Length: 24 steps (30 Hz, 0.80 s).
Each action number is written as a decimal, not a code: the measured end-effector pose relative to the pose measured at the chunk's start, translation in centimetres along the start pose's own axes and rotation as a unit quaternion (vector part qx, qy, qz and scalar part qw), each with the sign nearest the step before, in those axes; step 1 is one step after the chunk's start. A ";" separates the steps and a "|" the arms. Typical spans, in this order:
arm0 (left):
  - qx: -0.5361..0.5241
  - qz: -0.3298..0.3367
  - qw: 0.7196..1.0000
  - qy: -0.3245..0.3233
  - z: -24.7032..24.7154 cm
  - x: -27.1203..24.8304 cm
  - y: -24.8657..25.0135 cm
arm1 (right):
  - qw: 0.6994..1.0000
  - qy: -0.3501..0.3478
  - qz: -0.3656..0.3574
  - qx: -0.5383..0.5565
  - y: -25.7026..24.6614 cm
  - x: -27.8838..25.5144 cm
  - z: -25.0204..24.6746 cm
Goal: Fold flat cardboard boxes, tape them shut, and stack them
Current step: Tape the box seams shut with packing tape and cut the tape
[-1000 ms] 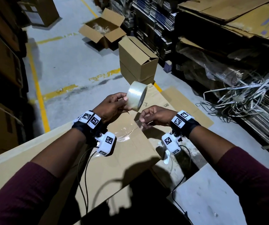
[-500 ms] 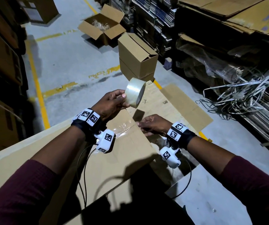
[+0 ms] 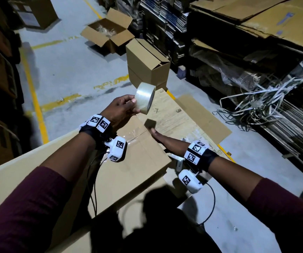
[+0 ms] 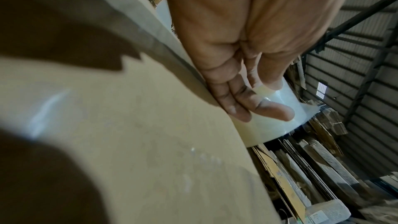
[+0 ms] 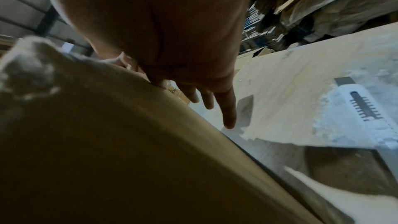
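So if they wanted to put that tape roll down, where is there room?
The wooden board just beyond the box is bare past the right hand, up to the white cutter. The box top near the left hand is also free. The shelf side with loose strapping is crowded.

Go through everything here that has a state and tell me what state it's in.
tape roll: held up in left hand
right hand: fingers straight, against the side of the near box
near box: seam taped
far open box: flaps open
stacked boxes: closed
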<state>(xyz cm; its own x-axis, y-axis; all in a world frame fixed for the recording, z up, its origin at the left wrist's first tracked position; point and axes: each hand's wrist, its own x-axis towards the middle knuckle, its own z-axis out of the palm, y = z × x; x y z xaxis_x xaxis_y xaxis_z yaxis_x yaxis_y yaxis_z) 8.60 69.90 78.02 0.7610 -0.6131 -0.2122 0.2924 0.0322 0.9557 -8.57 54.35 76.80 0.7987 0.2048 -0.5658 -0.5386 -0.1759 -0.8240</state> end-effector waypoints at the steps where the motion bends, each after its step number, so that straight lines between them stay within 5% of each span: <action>1: -0.001 0.001 1.000 0.002 0.1 -0.2 0.0 | 1.000 0.006 0.009 -0.001 0.1 -0.2 0.4; 8: -0.020 0.005 1.000 0.015 0.6 -0.8 0.1 | 0.994 0.106 -0.021 0.036 0.3 1.0 0.7; 10: -0.023 0.003 1.000 0.014 0.7 -0.9 0.0 | 0.995 0.089 -0.001 0.049 0.6 0.6 1.2; 14: -0.015 -0.006 1.000 -0.001 1.1 -1.7 0.0 | 0.993 0.076 0.048 -0.081 2.2 0.1 0.5; 16: 0.016 -0.014 0.999 -0.030 0.8 -2.3 0.1 | 0.972 0.165 -0.006 -0.167 2.5 0.3 -1.1; 19: 0.054 -0.020 0.992 -0.114 0.8 -3.7 0.7 | 0.922 0.331 -0.145 -0.139 1.0 -1.2 -3.9; 21: 0.062 -0.018 0.987 -0.148 1.2 -5.0 1.3 | 0.894 0.339 -0.225 -0.190 -1.3 -2.9 -5.7; 24: 0.080 -0.021 0.978 -0.190 2.0 -6.2 1.8 | 0.876 0.254 -0.263 -0.315 -4.8 -4.9 -7.3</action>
<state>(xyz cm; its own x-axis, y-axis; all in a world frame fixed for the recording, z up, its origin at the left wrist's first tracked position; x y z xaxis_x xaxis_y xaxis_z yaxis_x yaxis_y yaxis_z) 3.24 72.22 81.46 0.4717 -0.8608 -0.1910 0.2021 -0.1053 0.9737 -7.95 47.15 83.71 0.9944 -0.0095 0.1053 0.0669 -0.7146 -0.6963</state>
